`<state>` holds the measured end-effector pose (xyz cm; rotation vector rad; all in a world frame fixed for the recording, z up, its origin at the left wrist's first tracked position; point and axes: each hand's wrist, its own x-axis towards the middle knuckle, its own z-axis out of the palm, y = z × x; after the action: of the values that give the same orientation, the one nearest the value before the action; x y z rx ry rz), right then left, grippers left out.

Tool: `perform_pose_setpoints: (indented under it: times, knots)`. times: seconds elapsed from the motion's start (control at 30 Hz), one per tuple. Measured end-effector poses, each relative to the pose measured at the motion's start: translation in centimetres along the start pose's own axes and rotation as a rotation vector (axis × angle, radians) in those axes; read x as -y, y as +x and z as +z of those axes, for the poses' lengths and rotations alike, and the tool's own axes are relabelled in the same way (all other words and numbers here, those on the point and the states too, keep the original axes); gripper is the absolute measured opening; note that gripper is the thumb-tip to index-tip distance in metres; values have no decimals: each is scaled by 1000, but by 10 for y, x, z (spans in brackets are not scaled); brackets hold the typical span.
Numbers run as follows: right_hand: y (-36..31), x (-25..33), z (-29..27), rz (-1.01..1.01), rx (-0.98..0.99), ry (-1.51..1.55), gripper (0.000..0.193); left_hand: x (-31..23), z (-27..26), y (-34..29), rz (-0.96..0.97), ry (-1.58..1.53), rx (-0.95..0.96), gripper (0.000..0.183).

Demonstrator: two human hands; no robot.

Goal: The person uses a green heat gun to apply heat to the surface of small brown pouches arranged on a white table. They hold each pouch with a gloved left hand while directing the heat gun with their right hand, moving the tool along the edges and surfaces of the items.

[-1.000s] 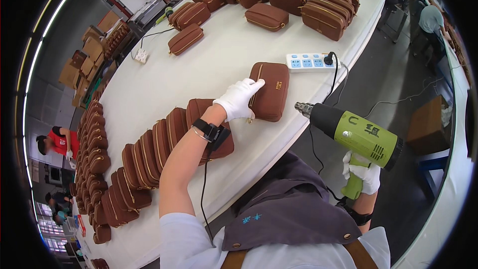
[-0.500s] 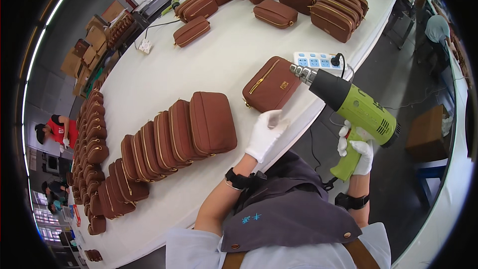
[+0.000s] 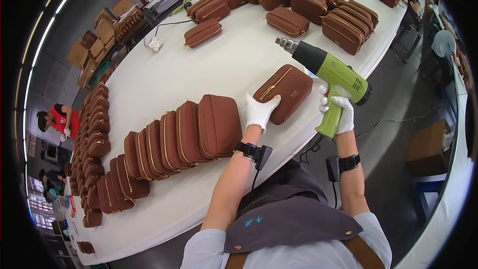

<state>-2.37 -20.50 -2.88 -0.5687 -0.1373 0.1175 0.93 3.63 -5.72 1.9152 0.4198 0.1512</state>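
Note:
My right hand point(image 3: 342, 114), in a white glove, is wrapped round the handle of a green and black heat gun point(image 3: 340, 75). Its metal nozzle points up and left, above the table and beyond a brown zippered pouch point(image 3: 288, 92). My left hand point(image 3: 259, 111), gloved too, grips the near left end of this pouch, thumb on its face and fingers along its side. A gold zipper and a small gold marking show on the face. To the left of that hand, a row of similar brown pouches point(image 3: 217, 125) stands packed side by side.
The white-covered table point(image 3: 164, 77) carries more pouches point(image 3: 343, 25) at its far side and a long line point(image 3: 94, 139) along the left. A white socket block point(image 3: 155, 44) lies there with a cord. Beyond the right edge, a cardboard box point(image 3: 429, 147) stands on the floor. Other people work around.
My left hand has moved forward from beside the pouch and taken hold of it. The heat gun has gone up and left in my right hand, now covering most of the power strip.

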Motion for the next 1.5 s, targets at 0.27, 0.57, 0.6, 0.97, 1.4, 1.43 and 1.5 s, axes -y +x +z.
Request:
perform_pose_setpoints:
  times: [0.27,0.57,0.6,0.97,1.4,1.43,1.5]
  knots:
    - [-20,-4,9,-59,-92,-200,47,-17,-9,-4,149,-341,110,109]
    - [-125,39,65,132,-178,-955,47,-6,-34,-7,393,-127,5,119]
    - [-143,29,34,86,-165,-989,43,-9,-30,-11,403,-109,28,120]
    - [-131,31,64,111,-84,-848,39,22,-27,-6,477,-251,103,117]
    - [-101,43,62,89,-172,-864,32,-1,-35,-23,349,-312,181,114]
    - [-101,42,64,101,-170,-841,31,1,-35,-24,366,-295,167,114]
    - [-102,40,66,123,-173,-795,29,5,-37,-20,402,-283,172,103]
